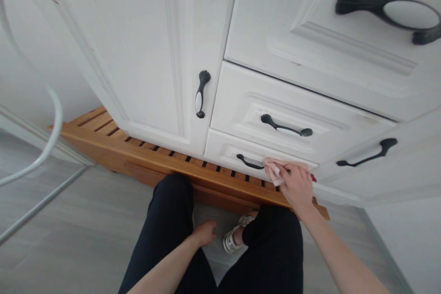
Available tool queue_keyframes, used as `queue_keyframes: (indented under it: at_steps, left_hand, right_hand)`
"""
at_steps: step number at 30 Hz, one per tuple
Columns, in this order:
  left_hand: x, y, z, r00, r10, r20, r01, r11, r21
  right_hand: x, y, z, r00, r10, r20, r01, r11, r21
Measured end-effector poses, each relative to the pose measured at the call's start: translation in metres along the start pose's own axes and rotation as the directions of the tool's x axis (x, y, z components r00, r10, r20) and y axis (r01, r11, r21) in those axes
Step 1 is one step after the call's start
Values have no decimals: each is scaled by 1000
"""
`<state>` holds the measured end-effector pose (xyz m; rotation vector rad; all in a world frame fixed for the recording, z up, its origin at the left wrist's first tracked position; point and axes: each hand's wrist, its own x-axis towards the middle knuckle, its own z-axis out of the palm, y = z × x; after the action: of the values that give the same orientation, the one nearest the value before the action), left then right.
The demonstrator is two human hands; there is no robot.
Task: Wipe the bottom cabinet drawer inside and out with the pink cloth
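Observation:
My right hand [299, 184] is closed on a pale pink cloth [274, 172]. It presses the cloth against the front of the lowest white drawer [227, 150], just right of that drawer's dark handle [250, 162]. Part of the cloth is bunched under my fingers and hidden. A small red spot shows at the hand's right edge. Down between my knees, my left hand [206, 233] rests by my left thigh with its fingers curled in. Nothing shows in it.
Above are a middle drawer [241, 96] and a larger top drawer [275, 32]. A cabinet door [144, 46] stands to the left. A slatted wooden bench [144, 156] runs along the bottom, before my knees. A white cable [55, 115] hangs at the left, near a metal bar [44, 202].

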<state>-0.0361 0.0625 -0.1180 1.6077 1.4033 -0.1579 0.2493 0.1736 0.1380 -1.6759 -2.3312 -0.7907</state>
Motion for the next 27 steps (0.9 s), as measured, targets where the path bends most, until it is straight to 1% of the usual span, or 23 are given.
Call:
queue_keyframes:
  at_steps: [3, 5, 7, 9, 10, 11, 12, 13, 14, 15, 17, 18, 19, 20, 21, 22, 24, 25, 27]
  left_hand:
    - [0, -1, 2, 1000, -11, 10, 11, 999, 41]
    - [1, 0, 2, 1000, -12, 16, 11, 998, 60]
    - [1, 2, 2, 1000, -16, 20, 15, 997, 70]
    - [0, 4, 2, 1000, -20, 21, 19, 998, 67]
    - [0, 5, 1, 999, -22, 23, 21, 998, 60]
    - [-1, 6, 1, 999, -23, 24, 22, 998, 52]
    - [-2, 7, 1, 999, -23, 26, 22, 999, 42]
    - [-2, 8, 0, 999, -23, 27, 22, 999, 32]
    - [-3, 9, 0, 999, -20, 27, 20, 1000, 22]
    - [-3, 9, 0, 1000, -17, 26, 17, 1000, 14]
    - [-2, 10, -1, 1000, -9, 20, 8, 1000, 5]
    - [-2, 10, -1, 1000, -5, 18, 5, 1000, 3]
    - [-1, 10, -1, 1000, -2, 15, 2, 1000, 4]
    - [-1, 10, -1, 1000, 0, 13, 0, 1000, 5]
    - [0, 9, -1, 1000, 3, 11, -3, 1000, 7]
    - [0, 9, -1, 1000, 7, 9, -7, 1000, 7]
    - [0, 8, -1, 1000, 16, 4, -16, 1000, 5]
    - [0, 8, -1, 1000, 22, 2, -22, 1000, 3]
    - [-1, 7, -1, 1000, 30, -3, -30, 1000, -3]
  right_hand:
    - [-25, 34, 7, 1000, 18, 12, -19, 1000, 2]
    - [-36, 43, 12, 999, 30, 32, -32, 998, 62]
    - [-44, 41, 17, 994, 57, 98, -74, 981, 179]
    - [-46, 28, 21, 975, 58, 215, -129, 935, 331]
    - [-45, 19, 20, 964, 43, 264, -150, 905, 397]
    - [-42, 8, 17, 959, 30, 281, -160, 877, 452]
    - [-37, -4, 11, 967, 25, 254, -152, 857, 493]
    - [-30, -16, 1, 983, 28, 184, -121, 847, 518]
    - [-20, -30, -10, 996, 37, 84, -76, 844, 531]
    - [-8, -44, -24, 999, 36, -40, -9, 844, 536]
    - [21, -74, -49, 968, 11, -250, 117, 862, 494]
    - [38, -89, -58, 933, 4, -361, 175, 870, 461]
    - [55, -105, -63, 896, 4, -444, 213, 873, 439]
    - [72, -120, -63, 872, -12, -490, 246, 875, 416]
    - [88, -135, -57, 860, -28, -509, 266, 877, 400]
    - [102, -149, -48, 869, -48, -492, 270, 880, 390]
    - [123, -175, -20, 912, -81, -403, 246, 893, 377]
    - [129, -186, -5, 932, -103, -346, 237, 898, 370]
    - [130, -200, 23, 957, -186, -223, 258, 898, 355]
